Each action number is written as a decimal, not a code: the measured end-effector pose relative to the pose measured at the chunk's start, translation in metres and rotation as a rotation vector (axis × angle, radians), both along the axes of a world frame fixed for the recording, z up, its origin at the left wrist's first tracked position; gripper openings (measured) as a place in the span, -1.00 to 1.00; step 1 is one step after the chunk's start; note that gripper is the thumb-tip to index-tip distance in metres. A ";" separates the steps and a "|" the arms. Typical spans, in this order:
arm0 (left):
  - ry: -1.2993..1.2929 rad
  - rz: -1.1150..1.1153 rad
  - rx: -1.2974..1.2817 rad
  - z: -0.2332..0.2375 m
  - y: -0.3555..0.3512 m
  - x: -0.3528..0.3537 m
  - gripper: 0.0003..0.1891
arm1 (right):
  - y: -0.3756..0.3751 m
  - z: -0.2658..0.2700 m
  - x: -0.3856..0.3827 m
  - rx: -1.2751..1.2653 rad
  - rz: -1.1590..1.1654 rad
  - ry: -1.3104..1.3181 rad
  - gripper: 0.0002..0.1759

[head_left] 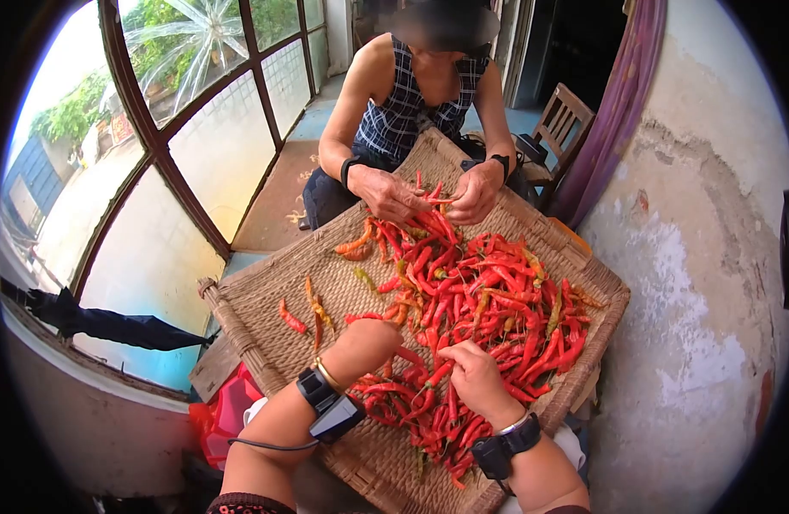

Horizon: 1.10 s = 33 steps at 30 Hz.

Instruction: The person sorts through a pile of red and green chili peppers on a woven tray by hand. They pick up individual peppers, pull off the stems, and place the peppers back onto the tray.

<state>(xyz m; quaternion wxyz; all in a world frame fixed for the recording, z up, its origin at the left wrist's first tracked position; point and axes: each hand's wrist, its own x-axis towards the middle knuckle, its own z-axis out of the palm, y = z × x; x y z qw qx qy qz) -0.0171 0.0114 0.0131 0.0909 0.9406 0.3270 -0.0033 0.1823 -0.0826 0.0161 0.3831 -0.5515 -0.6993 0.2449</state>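
Observation:
My left hand [370, 347] is closed above the near-left part of a heap of red chili peppers [497, 295]. A red chili pepper [407, 355] sticks out from its right side; the fingertips are mostly hidden behind the hand. To the right, my right hand [477, 381] is closed in a pinch over the heap, with another red chili pepper [439, 374] at its fingers. The peppers lie on a woven tray [257, 317] with a thick rim. A few orange and yellowish peppers [315, 301] lie apart at the left.
Across the tray sits a person in a checked top [403, 103], both hands [433, 195] together on a pepper. Windows [197, 128] line the left, with a dark folded umbrella [120, 325]. A red plastic bag [227, 415], a wooden chair [561, 137] and a worn wall [685, 283] surround the tray.

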 end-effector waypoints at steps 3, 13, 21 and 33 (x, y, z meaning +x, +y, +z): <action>-0.096 0.088 -0.042 0.025 -0.002 -0.012 -0.88 | 0.001 -0.003 0.004 -0.003 -0.009 0.012 -0.71; -0.475 0.496 0.155 0.028 0.028 -0.026 -0.83 | 0.000 -0.003 0.002 -0.083 0.001 0.078 -0.70; -0.670 0.164 -0.189 0.032 0.018 -0.015 -0.81 | 0.003 -0.016 0.005 -0.237 -0.060 0.354 -0.70; -0.850 0.464 -0.298 0.017 0.018 -0.008 -0.73 | 0.003 -0.015 0.001 -0.199 -0.039 0.316 -0.64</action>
